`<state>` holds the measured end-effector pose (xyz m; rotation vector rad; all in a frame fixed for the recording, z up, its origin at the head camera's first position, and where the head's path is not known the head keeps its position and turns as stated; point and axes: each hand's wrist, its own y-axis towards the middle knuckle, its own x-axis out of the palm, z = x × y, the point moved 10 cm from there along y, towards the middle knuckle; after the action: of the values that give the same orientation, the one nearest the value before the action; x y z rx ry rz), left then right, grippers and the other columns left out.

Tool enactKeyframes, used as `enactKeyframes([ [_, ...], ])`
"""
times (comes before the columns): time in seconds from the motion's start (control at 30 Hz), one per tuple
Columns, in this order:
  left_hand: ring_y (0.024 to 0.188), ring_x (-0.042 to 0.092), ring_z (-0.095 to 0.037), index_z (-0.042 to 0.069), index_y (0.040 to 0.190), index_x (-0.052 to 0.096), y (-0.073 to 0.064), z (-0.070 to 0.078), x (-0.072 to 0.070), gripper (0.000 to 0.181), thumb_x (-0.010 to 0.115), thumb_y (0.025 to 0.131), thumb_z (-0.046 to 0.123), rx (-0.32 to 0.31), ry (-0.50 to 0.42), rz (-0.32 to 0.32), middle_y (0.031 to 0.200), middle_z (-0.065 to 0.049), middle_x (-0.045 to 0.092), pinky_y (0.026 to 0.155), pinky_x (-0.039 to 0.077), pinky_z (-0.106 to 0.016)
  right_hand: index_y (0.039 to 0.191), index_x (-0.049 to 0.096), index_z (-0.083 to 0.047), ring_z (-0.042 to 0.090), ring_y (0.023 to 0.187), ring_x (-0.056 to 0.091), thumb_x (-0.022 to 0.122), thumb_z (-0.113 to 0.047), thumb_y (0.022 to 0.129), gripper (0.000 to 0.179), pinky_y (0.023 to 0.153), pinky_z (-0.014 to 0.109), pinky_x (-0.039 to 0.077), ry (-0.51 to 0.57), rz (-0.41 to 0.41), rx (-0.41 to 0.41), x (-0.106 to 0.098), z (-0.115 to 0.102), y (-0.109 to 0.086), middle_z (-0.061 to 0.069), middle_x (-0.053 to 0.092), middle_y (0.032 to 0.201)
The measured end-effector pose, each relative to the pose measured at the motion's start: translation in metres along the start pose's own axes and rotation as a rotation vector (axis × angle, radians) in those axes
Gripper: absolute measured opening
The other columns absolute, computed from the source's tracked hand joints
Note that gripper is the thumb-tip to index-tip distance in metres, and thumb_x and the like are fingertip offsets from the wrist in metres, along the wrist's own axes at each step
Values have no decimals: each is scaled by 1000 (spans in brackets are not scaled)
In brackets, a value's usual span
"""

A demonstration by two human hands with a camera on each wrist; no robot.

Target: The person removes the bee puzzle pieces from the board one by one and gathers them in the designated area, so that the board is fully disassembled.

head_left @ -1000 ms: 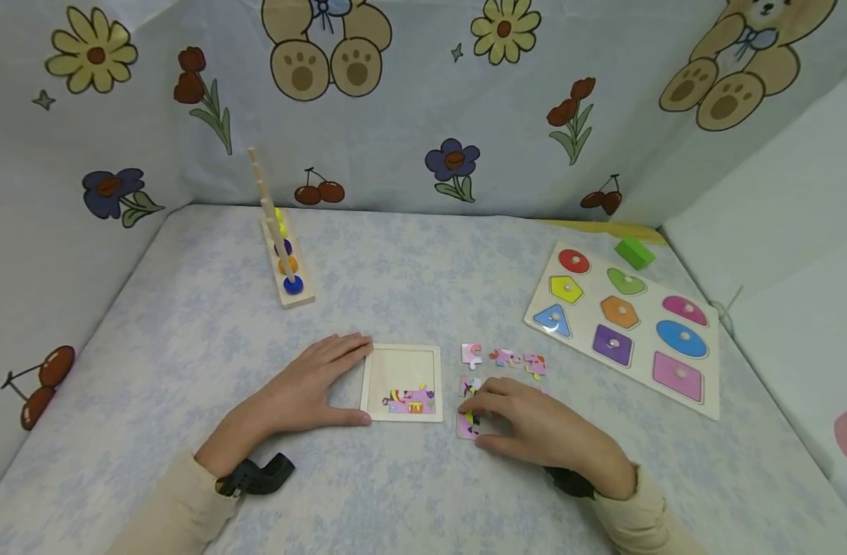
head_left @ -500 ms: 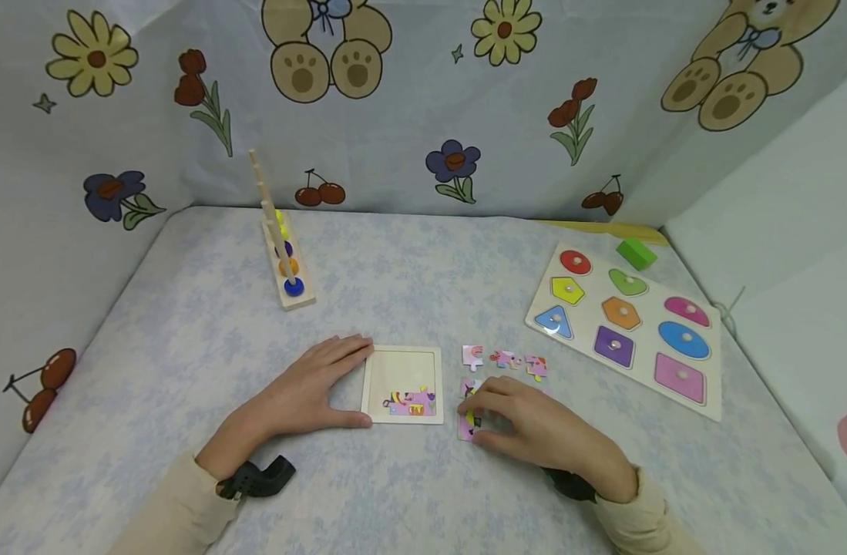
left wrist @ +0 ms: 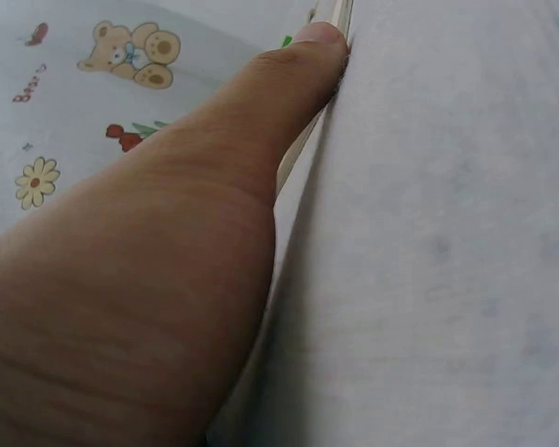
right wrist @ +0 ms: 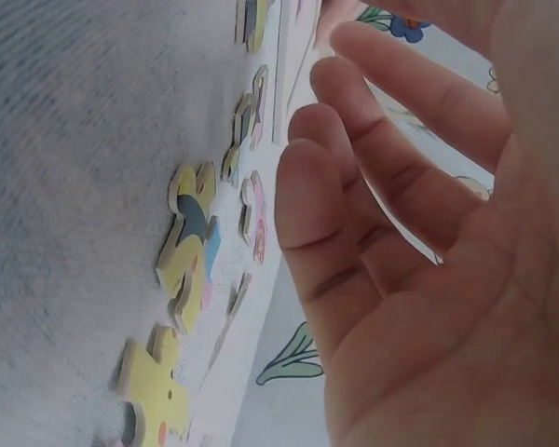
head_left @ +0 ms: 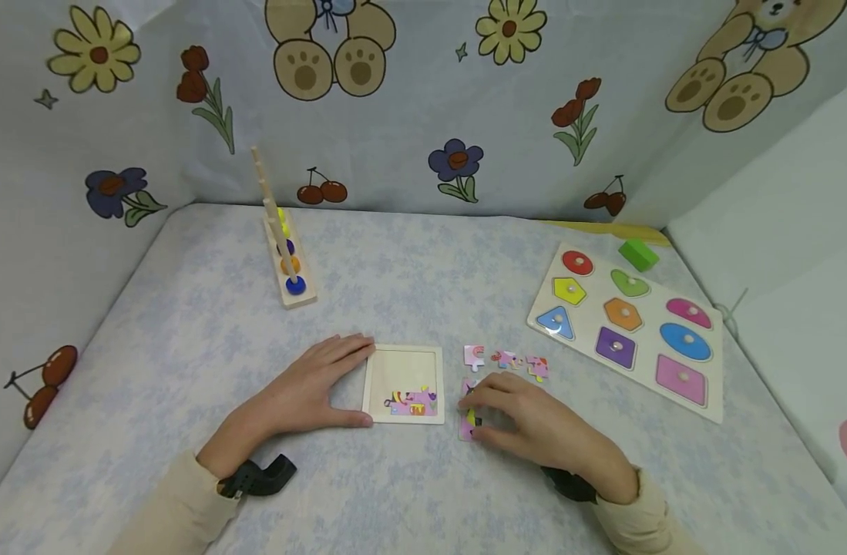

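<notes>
In the head view my left hand (head_left: 319, 385) lies along the left side of a square wooden puzzle tray (head_left: 369, 385), its thumb and fingers touching the rim. Joined pink jigsaw pieces (head_left: 412, 401) sit in the tray's lower right. My right hand (head_left: 534, 420) is over loose jigsaw pieces right of the tray, fingers loosely bent. A pink and yellow piece (head_left: 467, 430) shows between its thumb and fingertips; no firm grip is visible. More pieces are partly hidden under this hand. The right wrist view shows yellow pieces (right wrist: 191, 237) flat on the table, apart from the fingers seen there.
A shape board (head_left: 645, 339) with knobbed pieces lies at the right, a green block (head_left: 638, 254) behind it. A wooden peg stand (head_left: 301, 297) with coloured beads stands back left. Three loose pieces (head_left: 508, 360) form a row beyond my right hand. Printed cloth borders the table.
Both hands stay in nearly the same place, the right one over the same piece. The whole head view shifts very slightly.
</notes>
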<state>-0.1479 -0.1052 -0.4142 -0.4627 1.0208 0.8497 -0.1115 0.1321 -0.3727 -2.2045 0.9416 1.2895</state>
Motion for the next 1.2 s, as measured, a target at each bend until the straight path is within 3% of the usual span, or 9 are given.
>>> enactKeyframes([
  [0.33,156,28,-24,14,162,35,2,1,1,109,70,81,77,19,1,7,167,-1,34,130,20,-49,129,70,-21,10,117,59,77,-28,95,36,98,38,57,-17,80,-57,-3,-8,7,-11,65,125],
  [0.83,155,29,-24,13,162,36,1,1,-2,108,72,81,75,14,6,8,167,-2,34,130,20,-49,133,68,-18,10,114,60,74,-29,97,38,96,33,56,-76,0,-133,-1,-34,42,-6,67,127],
  [1.2,155,29,-25,13,162,36,-1,4,-3,107,74,81,72,22,-14,13,166,-3,35,129,20,-50,132,68,-16,11,111,58,73,-26,98,36,93,30,55,-44,-20,-152,13,-42,60,-5,68,126],
])
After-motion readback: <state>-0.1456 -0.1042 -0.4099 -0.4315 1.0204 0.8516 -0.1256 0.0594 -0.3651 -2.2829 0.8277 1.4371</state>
